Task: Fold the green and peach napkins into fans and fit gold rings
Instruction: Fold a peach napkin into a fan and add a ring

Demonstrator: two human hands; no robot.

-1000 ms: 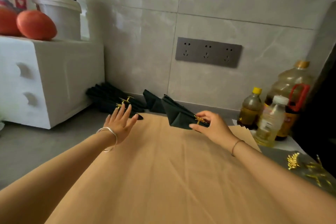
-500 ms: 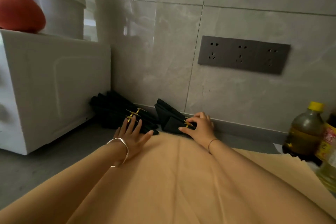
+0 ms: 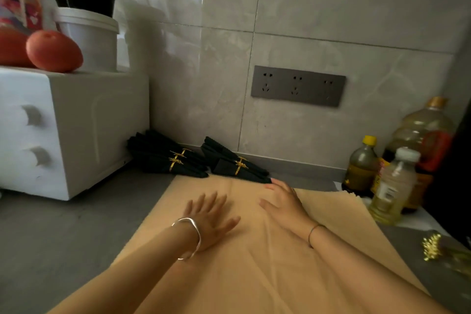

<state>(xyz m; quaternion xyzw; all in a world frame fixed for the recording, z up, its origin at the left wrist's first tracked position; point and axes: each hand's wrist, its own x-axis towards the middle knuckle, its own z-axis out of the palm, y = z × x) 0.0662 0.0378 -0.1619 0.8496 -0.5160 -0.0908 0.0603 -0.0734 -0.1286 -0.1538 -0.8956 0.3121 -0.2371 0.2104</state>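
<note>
- 1 peach napkin (image 3: 254, 275) lies nearest, spread flat on the grey counter (image 3: 63, 237). It has no pleat yet, so I'd judge the peach half of the job barely begun.
- 2 hands rest on it, palms down. The left hand (image 3: 211, 222) has its fingers splayed straight. The right hand (image 3: 283, 201) is just as flat, fingertips close to the cloth's far edge. Neither grips anything.
- 1 small heap of loose gold rings (image 3: 431, 247) sits on the counter off to the right, apart from the cloth and too blurred to count.
- 2 piles of green fans lie just past the cloth's far edge, against the wall (image 3: 305, 20).
  - The left pile (image 3: 155, 153) shows 2 gold bands (image 3: 177, 158), so 2 finished fans by my reckoning.
  - The right pile (image 3: 224, 158) shows 1 band clearly, possibly more beneath.
- At least 3 green napkins look folded and ringed; nothing here shows whether more green ones wait.
- Left to do, as I read it: pleat the peach napkin, fan it and slip on a ring.
- 3 bottles (image 3: 392, 186) stand at the right, and 1 white appliance (image 3: 76, 130) at the left.
</note>
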